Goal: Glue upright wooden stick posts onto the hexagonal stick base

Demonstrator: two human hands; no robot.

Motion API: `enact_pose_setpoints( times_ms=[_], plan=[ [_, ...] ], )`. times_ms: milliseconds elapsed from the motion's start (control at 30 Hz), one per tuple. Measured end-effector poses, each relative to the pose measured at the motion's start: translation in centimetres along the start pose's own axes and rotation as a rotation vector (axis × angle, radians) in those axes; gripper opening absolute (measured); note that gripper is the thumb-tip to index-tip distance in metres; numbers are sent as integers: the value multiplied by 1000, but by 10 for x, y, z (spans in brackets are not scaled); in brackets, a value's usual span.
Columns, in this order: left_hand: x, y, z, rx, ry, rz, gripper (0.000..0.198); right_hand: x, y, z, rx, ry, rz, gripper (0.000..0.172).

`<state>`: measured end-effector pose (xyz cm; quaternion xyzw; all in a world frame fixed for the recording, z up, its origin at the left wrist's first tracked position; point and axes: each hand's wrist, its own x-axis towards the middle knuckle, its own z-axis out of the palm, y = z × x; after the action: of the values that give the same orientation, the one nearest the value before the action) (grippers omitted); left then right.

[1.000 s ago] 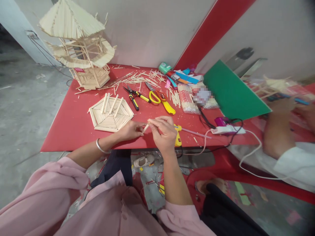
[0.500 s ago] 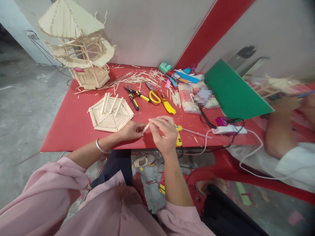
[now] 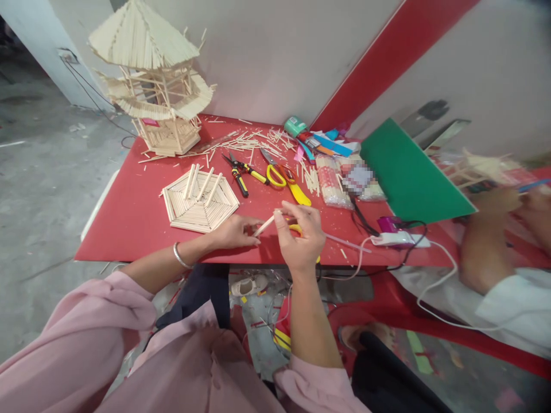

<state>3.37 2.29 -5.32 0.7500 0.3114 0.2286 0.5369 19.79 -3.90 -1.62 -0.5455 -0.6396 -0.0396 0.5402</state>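
A short wooden stick (image 3: 264, 226) slants between my hands above the table's front part. My right hand (image 3: 301, 235) pinches its upper end between thumb and fingers. At the lower end, the fingers of my left hand (image 3: 235, 232) close around the stick, partly hiding it. Just beyond my left hand lies a flat hexagonal panel of wooden sticks (image 3: 185, 215), with several stick pieces resting on top. A yellow glue gun (image 3: 296, 229) is mostly hidden behind my right hand; a clear glue stick (image 3: 348, 242) extends from behind it.
A stick-built pavilion (image 3: 172, 123) stands at the back left. Loose sticks (image 3: 253, 143), cutters (image 3: 241, 172), yellow-handled scissors (image 3: 278, 175) and bagged sticks (image 3: 331, 180) lie behind. A green board (image 3: 413, 172) and power strip (image 3: 400, 240) are right, near another person's arm (image 3: 486, 246).
The view has shifted slightly, so the tabletop things sit further right. My right hand has moved a little away from my left, and more of the stick shows between them.
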Motion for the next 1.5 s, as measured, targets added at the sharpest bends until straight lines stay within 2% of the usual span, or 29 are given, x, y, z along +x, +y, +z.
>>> enact_pose_setpoints(
  times_ms=[133,300,467,600,767,867,1033,1100,1167,1267,1333,1400,1500],
  plan=[
    [1,-1,1,-169,11,-23,41,14,8,2,39,57,161,19],
    [-1,5,-2,-329,85,-43,51,43,25,8,199,132,423,29],
    [0,11,-9,-503,236,-138,59,71,26,14,278,148,471,32],
    [5,14,-14,-602,357,-216,57,85,23,22,326,82,499,29],
    [4,15,-13,-610,314,-191,45,101,22,36,307,-29,569,27],
    [5,11,-13,-638,366,-233,38,111,21,47,275,-121,644,25],
    [12,8,-17,-920,546,-400,18,136,13,79,184,-306,681,14],
    [12,11,-17,-1054,573,-483,13,150,10,96,180,-340,712,9],
    [10,15,-15,-1097,499,-515,9,163,7,114,175,-348,773,6],
    [7,20,-10,-993,273,-476,12,173,4,143,135,-381,856,10],
    [5,21,-8,-934,157,-452,14,170,1,162,96,-449,896,15],
    [5,22,-8,-918,128,-450,14,160,-1,182,58,-525,924,18],
    [6,20,-9,-919,160,-429,13,143,-4,207,2,-604,926,18]
  ],
)
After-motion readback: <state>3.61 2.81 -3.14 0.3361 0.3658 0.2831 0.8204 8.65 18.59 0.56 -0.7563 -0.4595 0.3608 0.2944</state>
